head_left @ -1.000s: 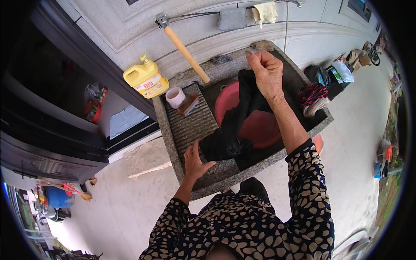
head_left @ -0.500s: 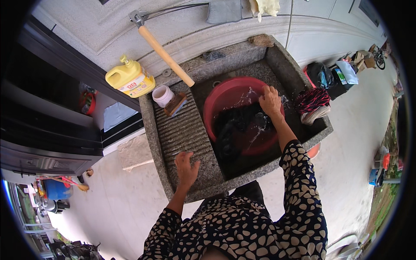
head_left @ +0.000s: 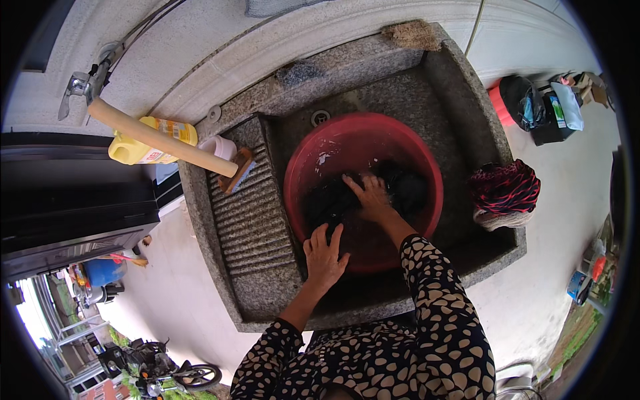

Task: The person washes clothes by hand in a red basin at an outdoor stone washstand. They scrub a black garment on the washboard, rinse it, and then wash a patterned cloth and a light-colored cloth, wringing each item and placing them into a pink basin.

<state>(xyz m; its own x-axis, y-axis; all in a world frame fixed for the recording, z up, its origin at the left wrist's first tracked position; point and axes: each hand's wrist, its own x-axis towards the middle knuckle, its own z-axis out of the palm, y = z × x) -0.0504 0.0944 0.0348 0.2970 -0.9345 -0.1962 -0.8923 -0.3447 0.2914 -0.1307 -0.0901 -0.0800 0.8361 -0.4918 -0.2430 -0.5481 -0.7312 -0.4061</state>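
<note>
A red plastic basin (head_left: 430, 223) stands in the stone sink, with water and dark wet cloth (head_left: 407, 189) inside. My right hand (head_left: 372, 199) reaches into the basin, its fingers spread over the dark cloth and touching it. My left hand (head_left: 325, 257) hovers at the basin's near left rim, its fingers apart and slightly bent, holding nothing. To the left of the basin is the sink's ribbed washboard (head_left: 257, 230). A wooden scrubbing brush (head_left: 235, 172) with pale bristles lies at the board's far end, beside a pinkish-white cup (head_left: 219, 148).
A tap (head_left: 80, 87) with a long tan hose (head_left: 157, 139) reaches over a yellow jug (head_left: 150, 137). A red-and-black cloth bundle (head_left: 505, 190) sits on the sink's right rim. A brown scrubbing pad (head_left: 411, 35) and a dark grey lump (head_left: 298, 73) lie on the back ledge.
My right hand has moved from the basin's far right rim down into it, onto the cloth. My left hand has left the washboard for the basin's near left edge. The view has shifted.
</note>
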